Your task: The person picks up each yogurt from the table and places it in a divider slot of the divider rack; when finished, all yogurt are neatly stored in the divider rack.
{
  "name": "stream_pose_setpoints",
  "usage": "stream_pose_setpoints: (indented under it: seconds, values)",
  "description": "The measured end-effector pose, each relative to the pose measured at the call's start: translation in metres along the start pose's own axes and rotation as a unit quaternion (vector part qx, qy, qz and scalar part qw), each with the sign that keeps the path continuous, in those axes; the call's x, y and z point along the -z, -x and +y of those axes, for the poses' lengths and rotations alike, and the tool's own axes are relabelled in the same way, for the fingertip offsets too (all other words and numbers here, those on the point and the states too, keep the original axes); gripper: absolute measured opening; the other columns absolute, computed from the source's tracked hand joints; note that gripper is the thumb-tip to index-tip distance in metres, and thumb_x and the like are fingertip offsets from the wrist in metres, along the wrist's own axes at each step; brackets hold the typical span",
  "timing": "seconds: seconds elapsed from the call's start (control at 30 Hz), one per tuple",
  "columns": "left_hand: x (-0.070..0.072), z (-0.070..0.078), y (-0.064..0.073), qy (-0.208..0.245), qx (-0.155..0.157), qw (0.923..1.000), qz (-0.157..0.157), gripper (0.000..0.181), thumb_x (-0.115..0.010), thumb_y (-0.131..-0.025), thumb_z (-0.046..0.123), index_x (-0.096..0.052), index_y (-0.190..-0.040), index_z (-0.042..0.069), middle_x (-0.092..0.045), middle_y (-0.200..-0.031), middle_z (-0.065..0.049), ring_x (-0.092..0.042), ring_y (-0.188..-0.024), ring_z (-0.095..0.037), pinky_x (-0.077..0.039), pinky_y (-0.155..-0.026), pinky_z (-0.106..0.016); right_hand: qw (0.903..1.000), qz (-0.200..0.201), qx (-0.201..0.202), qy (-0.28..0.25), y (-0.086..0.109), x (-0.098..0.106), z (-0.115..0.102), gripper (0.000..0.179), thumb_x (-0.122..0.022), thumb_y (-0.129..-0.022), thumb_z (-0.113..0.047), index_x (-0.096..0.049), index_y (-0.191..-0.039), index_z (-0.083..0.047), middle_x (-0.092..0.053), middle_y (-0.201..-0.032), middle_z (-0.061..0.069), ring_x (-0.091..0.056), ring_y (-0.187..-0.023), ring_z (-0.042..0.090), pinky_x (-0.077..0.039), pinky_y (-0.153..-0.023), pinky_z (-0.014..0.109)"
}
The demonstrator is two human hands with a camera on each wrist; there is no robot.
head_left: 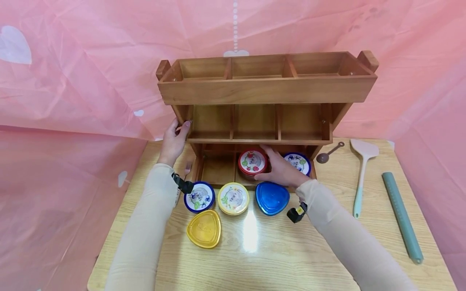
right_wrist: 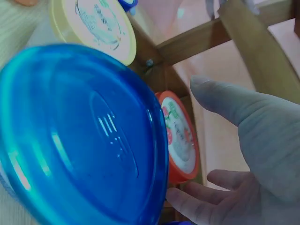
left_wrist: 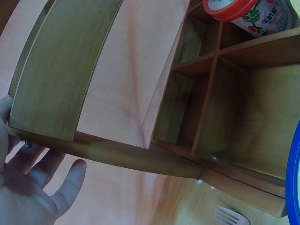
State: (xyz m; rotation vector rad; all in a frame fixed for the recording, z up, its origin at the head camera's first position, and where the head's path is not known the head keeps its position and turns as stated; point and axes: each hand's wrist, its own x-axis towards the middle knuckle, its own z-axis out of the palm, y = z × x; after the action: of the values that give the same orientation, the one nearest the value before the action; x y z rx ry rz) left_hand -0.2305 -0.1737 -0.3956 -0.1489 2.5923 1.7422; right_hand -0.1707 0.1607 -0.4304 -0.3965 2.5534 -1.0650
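My left hand point(head_left: 174, 141) grips the left side of a tiered wooden shelf point(head_left: 267, 92), its thumb in front. In the left wrist view the fingers point(left_wrist: 70, 185) spread beneath a wooden edge. At the bottom tier, a round red-lidded tub point(head_left: 252, 161) with a strawberry label stands in the middle compartment. My right hand point(head_left: 284, 169) reaches around this tub, with thumb and fingers apart; the right wrist view shows a gap between thumb and red lid point(right_wrist: 180, 138). Partly behind that hand is a blue-lidded tub point(head_left: 297, 162) in the right compartment.
Before the shelf stand a blueberry tub point(head_left: 199, 197), a yellow-lidded tub point(head_left: 233, 198), a blue rounded-triangular container point(head_left: 272, 198) and a yellow one point(head_left: 204, 229). A fork point(head_left: 188, 167) lies left; a brown scoop point(head_left: 323, 157), spatula point(head_left: 361, 173) and green tube point(head_left: 402, 218) lie right.
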Motion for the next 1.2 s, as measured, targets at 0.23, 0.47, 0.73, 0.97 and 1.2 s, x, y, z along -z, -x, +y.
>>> stream_pose_setpoints:
  seconds: [0.23, 0.47, 0.73, 0.97, 1.2]
  values:
    - [0.0, 0.001, 0.001, 0.0, -0.005, 1.0, 0.0, 0.059, -0.045, -0.099, 0.056, -0.033, -0.153, 0.034, -0.041, -0.155, -0.002, -0.044, -0.14, -0.028, -0.039, -0.113, -0.05, 1.0, -0.003, 0.002, -0.006, 0.032, 0.005, -0.001, 0.102, -0.079, -0.084, -0.034, -0.013, -0.158, -0.015, -0.025, -0.159, 0.017, -0.037, -0.139, 0.041, -0.044, -0.106, 0.056]
    - [0.001, 0.0, 0.001, 0.003, -0.003, 1.0, 0.0, 0.059, -0.046, -0.099, 0.056, -0.035, -0.152, 0.033, -0.042, -0.154, -0.002, -0.044, -0.139, -0.029, -0.038, -0.113, -0.051, 1.0, 0.004, 0.007, -0.001, 0.062, 0.01, 0.0, 0.099, -0.079, -0.083, -0.037, -0.015, -0.157, -0.017, -0.027, -0.16, 0.016, -0.036, -0.14, 0.044, -0.045, -0.103, 0.06]
    - [0.0, 0.0, 0.0, 0.009, -0.007, 0.9999, 0.002, 0.058, -0.046, -0.099, 0.054, -0.036, -0.152, 0.031, -0.043, -0.153, -0.003, -0.045, -0.139, -0.029, -0.039, -0.113, -0.05, 0.9994, 0.028, 0.015, 0.012, 0.083, 0.011, 0.004, 0.099, -0.078, -0.083, -0.039, -0.017, -0.157, -0.015, -0.029, -0.158, 0.018, -0.033, -0.141, 0.045, -0.042, -0.104, 0.064]
    - [-0.001, 0.001, 0.001, 0.007, -0.005, 1.0, 0.002, 0.058, -0.045, -0.1, 0.054, -0.035, -0.152, 0.032, -0.042, -0.154, -0.004, -0.044, -0.139, -0.03, -0.039, -0.113, -0.05, 0.9989, 0.041, 0.02, 0.005, 0.091, -0.004, 0.02, 0.1, -0.079, -0.083, -0.037, -0.018, -0.156, -0.007, -0.027, -0.158, 0.021, -0.033, -0.142, 0.044, -0.038, -0.108, 0.061]
    - [0.0, 0.002, 0.003, 0.007, -0.003, 1.0, 0.001, 0.057, -0.045, -0.1, 0.053, -0.035, -0.152, 0.033, -0.043, -0.154, -0.003, -0.045, -0.139, -0.028, -0.04, -0.112, -0.049, 0.9983, 0.039, 0.034, -0.029, 0.094, -0.021, 0.032, 0.099, -0.08, -0.082, -0.036, -0.019, -0.155, -0.007, -0.028, -0.157, 0.022, -0.034, -0.141, 0.043, -0.041, -0.107, 0.061]
